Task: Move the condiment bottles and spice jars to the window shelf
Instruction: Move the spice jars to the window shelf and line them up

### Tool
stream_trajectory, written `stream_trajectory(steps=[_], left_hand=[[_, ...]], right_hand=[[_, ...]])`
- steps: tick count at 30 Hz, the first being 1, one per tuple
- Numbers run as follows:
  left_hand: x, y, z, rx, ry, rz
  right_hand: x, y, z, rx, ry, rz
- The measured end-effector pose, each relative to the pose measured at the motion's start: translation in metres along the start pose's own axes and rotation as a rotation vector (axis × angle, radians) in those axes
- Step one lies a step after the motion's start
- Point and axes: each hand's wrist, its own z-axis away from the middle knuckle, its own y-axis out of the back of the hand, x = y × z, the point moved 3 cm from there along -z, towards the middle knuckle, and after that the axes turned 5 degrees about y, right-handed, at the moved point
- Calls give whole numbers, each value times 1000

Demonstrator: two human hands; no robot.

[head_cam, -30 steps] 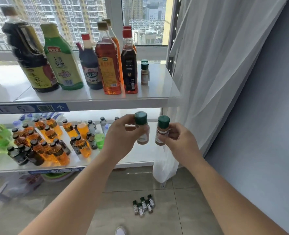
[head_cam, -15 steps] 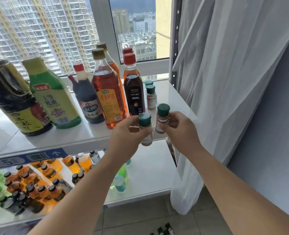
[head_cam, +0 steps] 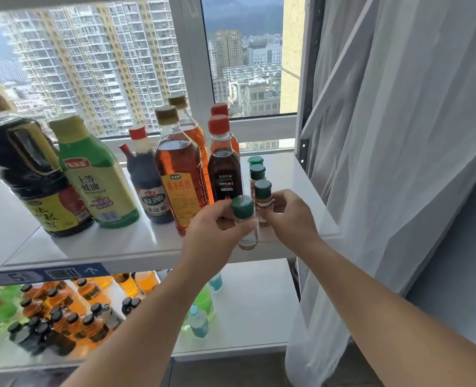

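My left hand point(head_cam: 214, 233) grips a small green-capped spice jar point(head_cam: 244, 216) just above the front edge of the white window shelf point(head_cam: 119, 247). My right hand point(head_cam: 292, 216) holds a second green-capped spice jar point(head_cam: 262, 195) over the shelf, close behind the first. Two more green-capped jars point(head_cam: 257, 173) stand on the shelf behind them. A row of condiment bottles stands to the left: a dark soy bottle point(head_cam: 33, 174), a green oyster-sauce bottle point(head_cam: 97, 174), a vinegar bottle point(head_cam: 147, 177), an amber bottle point(head_cam: 178, 174) and a dark red-capped bottle point(head_cam: 224, 163).
A lower shelf point(head_cam: 253, 308) carries several small amber, dark, green and blue bottles at its left and middle. A white sheer curtain point(head_cam: 384, 163) hangs at the right beside a dark metal upright point(head_cam: 306, 93). The window frame runs behind the bottles.
Both hands have risen from in front of the lower shelf to the window shelf, each with its jar. The right jar now sits over the shelf by the two standing jars.
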Motion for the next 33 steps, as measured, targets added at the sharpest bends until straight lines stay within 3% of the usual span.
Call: stream_trajectory(steps=[33], left_hand=[[-9, -2, 0, 45, 79, -15]], right_hand=[[-1, -8, -45, -70, -48, 127]])
